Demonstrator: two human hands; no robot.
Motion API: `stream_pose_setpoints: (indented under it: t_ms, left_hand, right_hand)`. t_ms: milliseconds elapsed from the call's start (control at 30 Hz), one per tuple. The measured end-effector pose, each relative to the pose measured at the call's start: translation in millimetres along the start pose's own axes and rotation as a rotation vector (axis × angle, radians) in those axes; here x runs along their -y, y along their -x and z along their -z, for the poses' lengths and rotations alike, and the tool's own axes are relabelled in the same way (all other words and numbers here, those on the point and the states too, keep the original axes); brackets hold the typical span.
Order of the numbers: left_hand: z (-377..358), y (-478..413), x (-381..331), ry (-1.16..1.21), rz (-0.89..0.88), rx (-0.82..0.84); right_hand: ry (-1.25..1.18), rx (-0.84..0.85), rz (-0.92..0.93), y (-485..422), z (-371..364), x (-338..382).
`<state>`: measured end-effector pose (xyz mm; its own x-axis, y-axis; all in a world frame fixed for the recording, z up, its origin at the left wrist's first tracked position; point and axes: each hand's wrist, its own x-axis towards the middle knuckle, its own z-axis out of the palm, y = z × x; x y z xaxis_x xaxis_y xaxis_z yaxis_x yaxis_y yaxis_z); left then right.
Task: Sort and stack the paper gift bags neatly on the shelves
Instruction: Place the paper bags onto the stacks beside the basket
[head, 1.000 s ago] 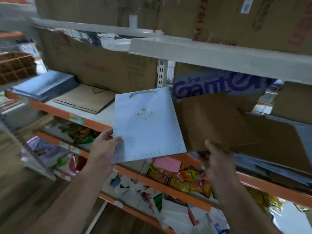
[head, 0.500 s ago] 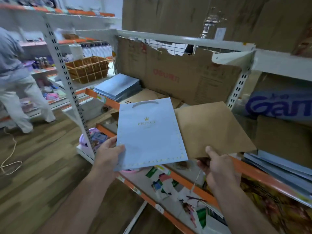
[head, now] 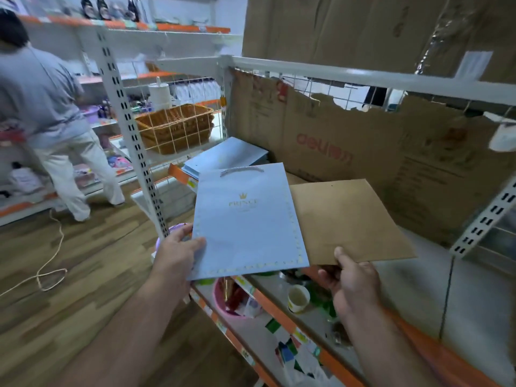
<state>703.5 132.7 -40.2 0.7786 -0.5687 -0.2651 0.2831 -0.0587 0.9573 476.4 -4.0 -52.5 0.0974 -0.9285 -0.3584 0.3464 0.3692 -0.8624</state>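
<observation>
Sorting step, mid-carry: left hand pinches the flat pale-blue paper gift bag at its lower corner, right hand pinches the flat brown kraft paper bag beside it, both bags held in the air; the next move is probably to lay the blue one squarely onto the stack of pale-blue bags just behind.

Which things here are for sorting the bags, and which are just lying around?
For the job: blue gift bag in the left hand; brown paper bag in the right hand; stack of blue bags.

Just lying about: wicker basket; paper cup; pink bowl; cardboard box.
</observation>
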Motion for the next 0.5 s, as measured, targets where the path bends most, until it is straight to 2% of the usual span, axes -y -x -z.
stream_pose_setpoints:
  t_ms: [367,500]
  left_hand:
    - [-21.1,-112.1,-34.7,0.042,0.028,-0.001]
    - [-19.4,-162.3,-41.6,0.045,0.071,0.053]
  right_hand:
    - [0.012,-0.046,-0.027,-79.1,-72.8,0.1]
    - [-0.007,-0.083,-0.030,-97.0,-96.8,-13.6]
